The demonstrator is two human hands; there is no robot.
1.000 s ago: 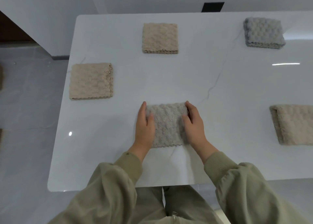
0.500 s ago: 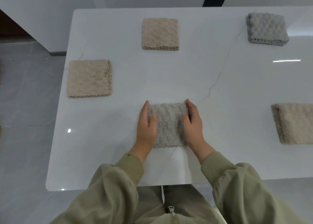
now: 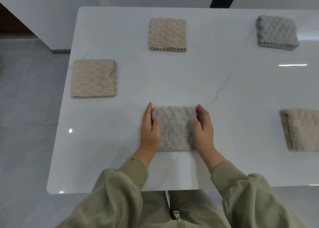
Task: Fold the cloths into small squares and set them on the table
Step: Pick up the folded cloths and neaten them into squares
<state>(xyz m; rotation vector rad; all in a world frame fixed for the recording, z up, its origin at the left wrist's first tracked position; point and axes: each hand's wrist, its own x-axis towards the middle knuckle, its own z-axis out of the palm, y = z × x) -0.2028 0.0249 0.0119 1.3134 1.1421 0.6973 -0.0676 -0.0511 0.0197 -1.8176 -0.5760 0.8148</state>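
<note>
On the near middle of the white table (image 3: 172,79), in the head view, a folded grey cloth (image 3: 174,129) lay flat. The left hand (image 3: 149,131) held its left edge and the right hand (image 3: 203,131) its right edge, each thumb on top and the fingers running along the side. Four other folded cloths lay well apart: a beige square (image 3: 94,78) to the left, a second beige square (image 3: 167,34) beyond, a blue-grey square (image 3: 276,32) far right, and a beige cloth (image 3: 300,129) at the right edge.
</note>
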